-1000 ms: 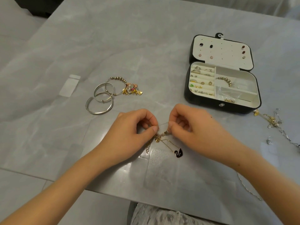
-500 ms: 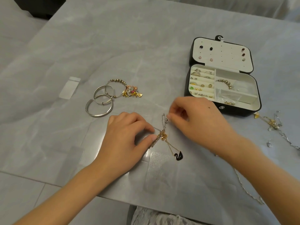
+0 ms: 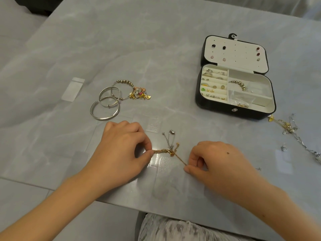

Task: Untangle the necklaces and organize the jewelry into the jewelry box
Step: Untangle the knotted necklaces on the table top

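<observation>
Tangled necklaces [image 3: 167, 151]: small knot of gold and silver chain, flat on the bench [image 3: 156, 49] near its front edge, between the two hands, well apart from the jewelry box [image 3: 232, 111] at upper right. Left hand [image 3: 121, 150]: thumb and forefinger pinched on the bunched gold end of the knot. Right hand [image 3: 217, 160]: fingertips clamped on a thin gold chain [image 3: 180, 160] running out of the knot down and rightward. Chain looks taut between the grips. Judgement: the left hand anchors the knot while the right draws one strand clear; working flat on the bench keeps loose ends spread and readable. Two silver chain ends [image 3: 169, 135] fan out on the knot's far side, free of both hands.

Box lid open: studs on the lid panel, rings and earrings in the left slots, a beaded bracelet [image 3: 238, 84] in an upper right compartment. No necklace in it that I can make out. Silver bangles [image 3: 105, 107] and a charm bracelet [image 3: 133, 92] lie left of centre; a second tangle [image 3: 287, 126] lies just right of the box.

Not resolvable: how strands cross inside the knot; how many necklaces it holds; the chain beyond the right pinch, covered by that hand. Second tangle trails to the right frame edge, blurred. Lower right box compartment holds clear bags, contents unclear.
</observation>
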Action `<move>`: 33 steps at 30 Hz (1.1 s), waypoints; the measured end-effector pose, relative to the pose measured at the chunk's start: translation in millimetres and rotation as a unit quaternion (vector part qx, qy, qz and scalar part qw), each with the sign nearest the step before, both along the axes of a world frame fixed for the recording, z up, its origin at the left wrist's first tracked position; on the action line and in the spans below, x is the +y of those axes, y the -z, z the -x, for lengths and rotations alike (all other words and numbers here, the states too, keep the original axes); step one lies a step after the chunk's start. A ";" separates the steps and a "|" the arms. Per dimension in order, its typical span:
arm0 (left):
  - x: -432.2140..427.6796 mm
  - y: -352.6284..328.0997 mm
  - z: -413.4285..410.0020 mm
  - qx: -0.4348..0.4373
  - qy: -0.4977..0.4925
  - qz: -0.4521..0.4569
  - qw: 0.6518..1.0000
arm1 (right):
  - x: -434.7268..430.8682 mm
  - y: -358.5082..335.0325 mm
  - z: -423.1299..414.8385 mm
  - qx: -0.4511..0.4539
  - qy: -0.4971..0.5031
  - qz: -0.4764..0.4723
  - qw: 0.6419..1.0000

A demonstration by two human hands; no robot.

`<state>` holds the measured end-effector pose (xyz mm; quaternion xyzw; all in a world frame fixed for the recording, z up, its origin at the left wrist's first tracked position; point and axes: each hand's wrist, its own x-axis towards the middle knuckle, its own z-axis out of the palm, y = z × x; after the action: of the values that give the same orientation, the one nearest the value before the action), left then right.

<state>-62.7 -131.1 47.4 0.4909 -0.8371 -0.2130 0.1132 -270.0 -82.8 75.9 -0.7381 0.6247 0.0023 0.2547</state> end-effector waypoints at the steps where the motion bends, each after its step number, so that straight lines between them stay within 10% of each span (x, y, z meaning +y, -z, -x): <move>1: -0.8 -1.0 -0.9 -0.004 0.000 0.000 1.000 | -1.0 -1.0 0.9 0.000 -0.001 -0.007 1.000; 13: 2.4 4.6 26.8 0.047 0.018 0.010 0.999 | -21.9 12.0 -16.6 -0.083 0.035 0.127 0.988; 25: -2.7 4.3 20.2 0.035 0.041 -0.040 0.998 | -41.2 8.9 -8.1 -0.036 -0.052 0.047 0.997; 33: -1.6 -7.4 15.9 0.084 -0.007 -0.095 0.992 | -21.6 5.4 1.3 -0.175 0.040 0.046 0.983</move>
<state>-78.6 -132.7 54.8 0.4854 -0.7975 -0.3311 0.1370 -271.3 -104.5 70.5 -0.7127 0.5989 -0.1656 0.3255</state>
